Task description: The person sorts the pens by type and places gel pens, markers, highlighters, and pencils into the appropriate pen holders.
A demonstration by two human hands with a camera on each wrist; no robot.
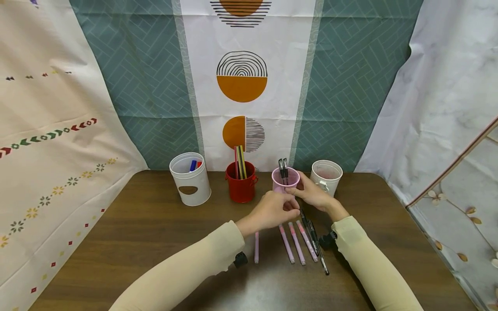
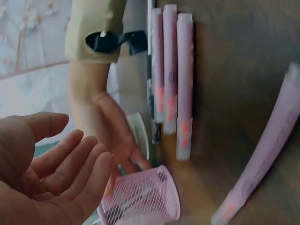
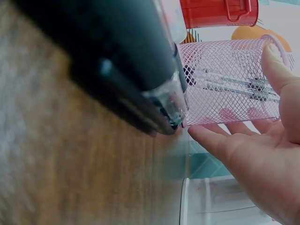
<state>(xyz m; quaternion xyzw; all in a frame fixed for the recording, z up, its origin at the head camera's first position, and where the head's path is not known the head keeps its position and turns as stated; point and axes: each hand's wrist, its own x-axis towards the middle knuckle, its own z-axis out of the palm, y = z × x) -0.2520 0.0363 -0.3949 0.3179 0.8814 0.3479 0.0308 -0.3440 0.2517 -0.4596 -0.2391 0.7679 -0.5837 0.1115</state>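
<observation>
My right hand (image 1: 317, 194) grips the pink mesh pen cup (image 3: 225, 84), its thumb at the rim and its fingers along the mesh side. Inside the cup stand two black-capped clear pens (image 1: 283, 168). My left hand (image 1: 274, 211) is just in front of the cup, fingers loosely bent and nothing between them, as the left wrist view (image 2: 61, 183) shows. Below the hands, three pink highlighters (image 1: 297, 244) lie side by side, with black pens (image 1: 320, 252) along their right. Another pink highlighter (image 1: 256, 248) lies apart to the left.
To the left along the back edge stand a white tin (image 1: 190, 194) with blue and red markers and a red bucket (image 1: 241, 192) holding striped pencils. A white cup (image 1: 328, 170) with a handle is right behind my right hand. Patterned cloths hang around the wooden table (image 1: 148, 242).
</observation>
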